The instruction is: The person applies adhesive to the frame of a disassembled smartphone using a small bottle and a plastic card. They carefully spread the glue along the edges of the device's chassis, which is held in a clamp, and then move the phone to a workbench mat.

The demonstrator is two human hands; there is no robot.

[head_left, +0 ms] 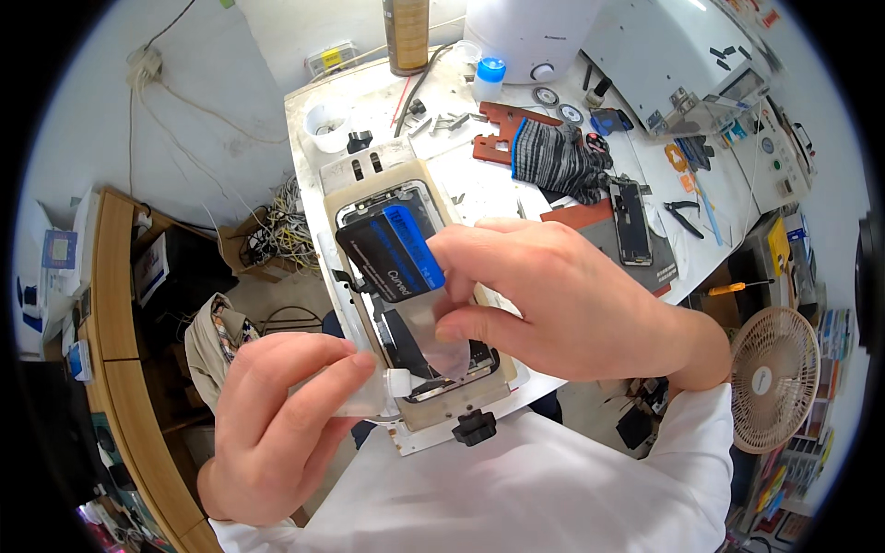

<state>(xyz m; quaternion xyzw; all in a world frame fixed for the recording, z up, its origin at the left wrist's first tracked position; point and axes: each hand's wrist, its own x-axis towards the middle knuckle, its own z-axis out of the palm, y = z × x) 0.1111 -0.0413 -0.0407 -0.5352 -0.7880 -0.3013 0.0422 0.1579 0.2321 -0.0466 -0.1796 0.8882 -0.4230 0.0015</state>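
Note:
An opened phone lies in a beige clamping holder with black knobs, close in front of me. My right hand pinches a thin flexible card, printed black and blue, with a see-through rounded end. This card lies over the phone and hides part of its inside. From the left, my left hand is closed around a small translucent bottle. Its white tip points at the phone's lower edge, beside the card's clear end. Whether the tip touches the phone, I cannot tell.
Beyond the holder stand a white cup, a spray can and a blue-capped bottle. To the right lie a grey knitted glove, another phone part and black pliers. A fan stands at far right.

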